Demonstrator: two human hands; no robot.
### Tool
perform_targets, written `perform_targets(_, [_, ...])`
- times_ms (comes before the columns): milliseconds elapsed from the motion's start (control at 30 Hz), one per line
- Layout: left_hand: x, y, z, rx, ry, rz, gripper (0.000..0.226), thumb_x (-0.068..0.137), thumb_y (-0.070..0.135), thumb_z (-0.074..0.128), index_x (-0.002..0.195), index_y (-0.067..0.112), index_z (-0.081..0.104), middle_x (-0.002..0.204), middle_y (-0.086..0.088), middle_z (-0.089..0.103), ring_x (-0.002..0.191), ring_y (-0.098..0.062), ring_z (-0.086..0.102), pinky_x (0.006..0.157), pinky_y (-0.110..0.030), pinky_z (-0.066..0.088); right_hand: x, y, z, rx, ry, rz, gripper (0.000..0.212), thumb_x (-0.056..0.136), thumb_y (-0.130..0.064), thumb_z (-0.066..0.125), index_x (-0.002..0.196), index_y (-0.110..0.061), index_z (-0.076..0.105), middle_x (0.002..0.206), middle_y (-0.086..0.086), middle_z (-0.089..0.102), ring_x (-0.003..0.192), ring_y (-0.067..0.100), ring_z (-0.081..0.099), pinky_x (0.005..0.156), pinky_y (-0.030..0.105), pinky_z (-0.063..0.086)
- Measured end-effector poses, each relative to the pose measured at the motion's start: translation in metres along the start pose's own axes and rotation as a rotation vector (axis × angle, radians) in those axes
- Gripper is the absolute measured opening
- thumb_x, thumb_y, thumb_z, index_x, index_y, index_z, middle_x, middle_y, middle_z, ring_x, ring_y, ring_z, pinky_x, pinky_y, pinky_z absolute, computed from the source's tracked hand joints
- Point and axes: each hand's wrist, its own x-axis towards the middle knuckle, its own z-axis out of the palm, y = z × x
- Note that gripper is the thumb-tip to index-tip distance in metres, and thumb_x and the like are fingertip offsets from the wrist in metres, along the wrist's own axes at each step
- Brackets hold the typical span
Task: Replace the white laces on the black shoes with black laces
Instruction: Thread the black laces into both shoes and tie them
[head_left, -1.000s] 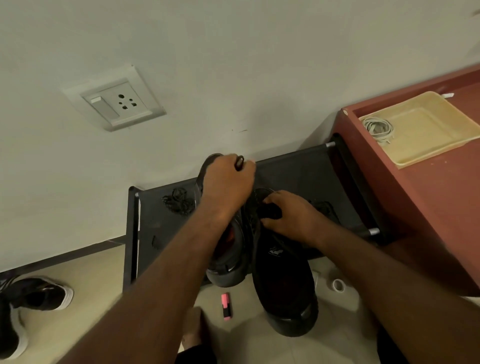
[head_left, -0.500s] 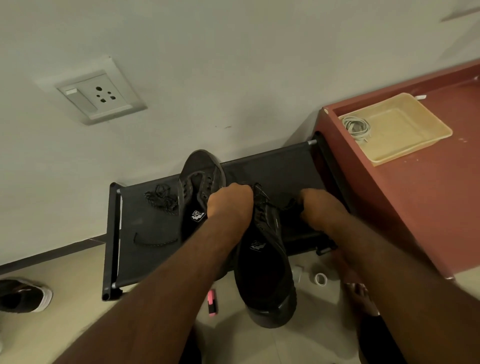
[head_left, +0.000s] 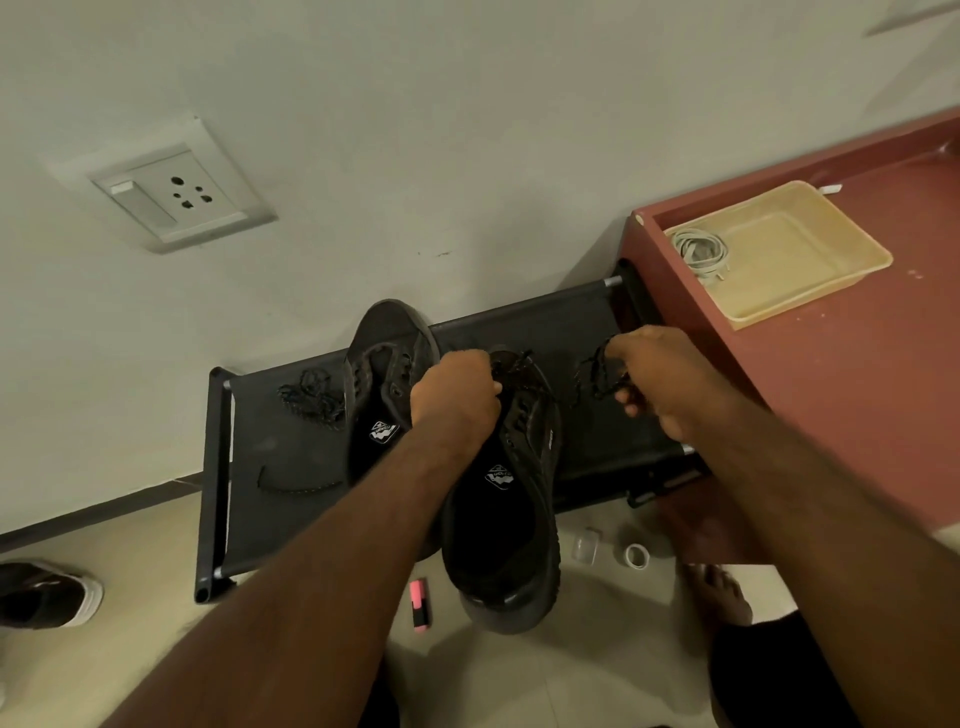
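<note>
Two black shoes lie on a black shoe rack (head_left: 576, 322). The left shoe (head_left: 387, 374) has no lace in its eyelets. My left hand (head_left: 457, 395) grips the front of the right shoe (head_left: 511, 509) at its eyelets. A black lace (head_left: 597, 376) runs from that shoe out to the right, where my right hand (head_left: 660, 379) pinches it. A loose bundle of black lace (head_left: 311, 397) lies on the rack at the left, with one lace end (head_left: 296, 486) below it. White laces (head_left: 698, 249) lie coiled in a beige tray (head_left: 810, 280).
The tray sits on a red-brown desk (head_left: 883, 374) to the right of the rack. On the floor lie a pink highlighter (head_left: 420, 605), a roll of tape (head_left: 636, 556), a small clear box (head_left: 587, 545) and another shoe (head_left: 49, 595) at far left. A wall socket (head_left: 166, 192) is above.
My left hand came off the left shoe's toe and now grips the right shoe. My right hand moved right, drawing the black lace out.
</note>
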Motion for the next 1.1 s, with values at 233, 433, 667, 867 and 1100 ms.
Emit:
perform_targets(233, [0.011,-0.005,0.000,-0.262,-0.018,-0.147,0.024,0.088,0.018,0.059,0.066,0.014,0.049,0.072,-0.002,0.057,0.065,-0.019,0.055,0.061,-0.029,0.042,-0.036,-0.001,0.031,0.014,-0.336,0.040,0.022,0.102,-0.016,0.041,0.096,-0.004,0.059,0.067,0.014,0.066,0.051,0.022,0.061,0.045,0.027,0.046])
perform_targets(433, [0.029,-0.011,-0.007,-0.578,-0.090,-0.313,0.019,0.095,0.013,0.051,0.085,0.001,0.061,0.074,-0.012,0.074,0.058,-0.024,0.069,0.076,-0.041,0.061,-0.027,0.002,0.038,0.114,-0.269,0.017,0.022,0.103,-0.015,0.042,0.104,-0.006,0.061,0.076,0.014,0.070,0.057,0.021,0.065,0.051,0.029,0.052])
perform_targets(667, [0.032,-0.025,-0.017,-0.590,0.096,-0.283,0.018,0.091,0.013,0.053,0.093,-0.003,0.061,0.089,-0.020,0.070,0.084,-0.035,0.069,0.077,-0.050,0.059,-0.008,0.002,0.019,0.136,-0.084,0.044,0.007,0.095,-0.015,0.055,0.089,-0.014,0.057,0.054,-0.003,0.034,0.038,0.008,0.025,0.035,0.020,0.018])
perform_targets(867, [0.031,-0.029,-0.039,-0.549,0.145,-0.256,0.021,0.097,0.020,0.053,0.102,0.001,0.062,0.094,-0.016,0.071,0.088,-0.034,0.069,0.081,-0.046,0.058,-0.015,-0.003,0.010,0.266,-0.080,0.017,0.014,0.091,-0.022,0.047,0.083,-0.015,0.055,0.053,-0.004,0.028,0.041,0.010,0.019,0.038,0.021,0.014])
perform_targets(1100, [-0.001,-0.029,-0.132,-0.432,0.304,-0.057,0.038,0.100,0.036,0.050,0.090,0.001,0.061,0.089,-0.015,0.071,0.086,-0.029,0.066,0.077,-0.036,0.051,-0.049,-0.032,-0.020,-0.056,0.143,-0.346,0.024,0.099,-0.008,0.045,0.111,-0.011,0.065,0.085,0.008,0.069,0.061,0.012,0.056,0.048,0.021,0.043])
